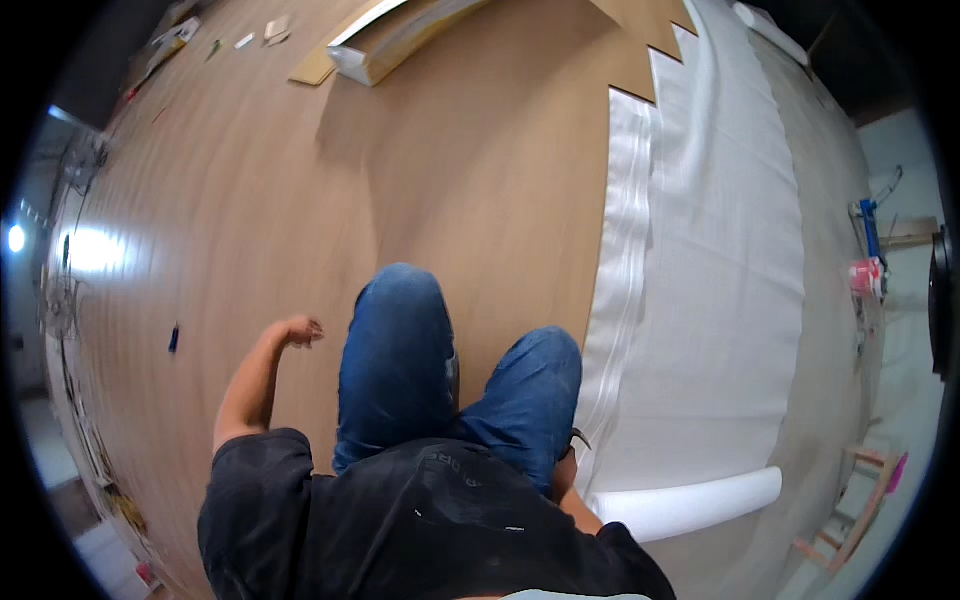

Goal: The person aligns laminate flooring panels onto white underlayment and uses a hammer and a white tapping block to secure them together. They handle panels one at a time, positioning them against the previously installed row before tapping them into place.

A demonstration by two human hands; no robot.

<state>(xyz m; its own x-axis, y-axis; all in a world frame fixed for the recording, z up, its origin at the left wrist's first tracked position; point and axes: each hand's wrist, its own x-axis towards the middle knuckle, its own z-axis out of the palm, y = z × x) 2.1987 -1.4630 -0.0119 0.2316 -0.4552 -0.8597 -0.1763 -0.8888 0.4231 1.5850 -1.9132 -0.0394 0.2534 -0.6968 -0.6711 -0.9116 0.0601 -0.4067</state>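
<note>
- Black shirt [420,520] fills the lower edge, closest to the camera, with both knees in blue jeans [400,360] bent over the floor just beyond it.
- Right hand [566,478] sits low beside the right knee, mostly hidden by the leg and shirt; whether its grip is apart or together cannot be told. It lies just beside the near end of the white foam roll [690,503].
- That white foam roll lies on the floor at the person's right, its loose sheet, the white underlay [720,300], spread away from it over the subfloor.
- Left hand [298,330] is raised at the person's left, fingers curled loosely together, clamped on nothing visible, above the wood laminate floor [250,200].
- Small dark object [174,338] lies on the laminate further left, well apart from that hand.
- Stepped edge of the laminate meets the underlay farther off.
- Long plank box [400,40] lies at the far end, with small scraps [270,30] near it.
</note>
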